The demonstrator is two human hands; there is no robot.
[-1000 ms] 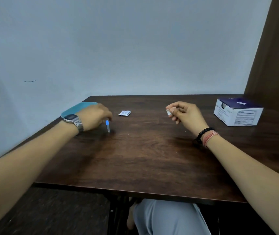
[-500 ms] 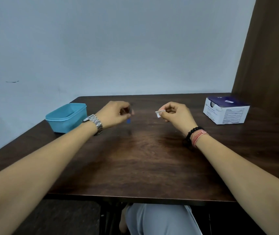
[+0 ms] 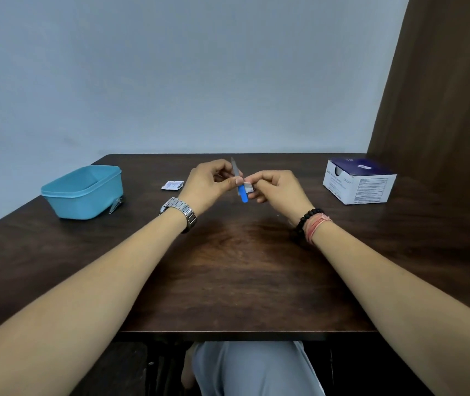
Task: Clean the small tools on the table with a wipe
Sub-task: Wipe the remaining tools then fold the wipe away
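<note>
My left hand (image 3: 209,185) pinches a small tool (image 3: 239,183) with a thin metal blade and a blue handle, holding it nearly upright above the middle of the table. My right hand (image 3: 275,188) pinches a small white wipe (image 3: 248,186) and presses it against the tool just above the blue handle. The two hands meet at the tool. A small metal clipper (image 3: 116,204) lies on the table against the right side of the blue tub.
A light blue plastic tub (image 3: 84,192) stands at the left of the dark wooden table (image 3: 236,270). A torn white wipe sachet (image 3: 172,185) lies behind my left hand. A white and purple box (image 3: 358,180) stands at the right, near a brown wall panel.
My left hand lifted the blue-handled tool from the table near the tub and brought it to the middle. My right hand moved in with the wipe until it touched the tool.
</note>
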